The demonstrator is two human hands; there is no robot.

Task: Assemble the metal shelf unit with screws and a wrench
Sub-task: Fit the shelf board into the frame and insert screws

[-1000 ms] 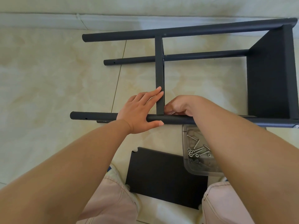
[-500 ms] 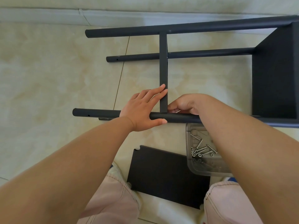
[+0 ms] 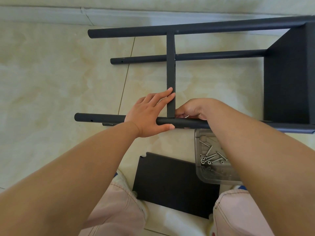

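Soft, even daylight, faint shadows, sharp focus, wide-angle bowing toward the edges.

Both forearms reach forward from the bottom corners and come close together near the middle. The left hand (image 3: 148,114) lies palm down, with its fingers straight and close together pointing up and to the right, and its thumb stretched out to the right. The right hand (image 3: 192,109) is bent at the wrist, its fingers curled inward and mostly hidden.
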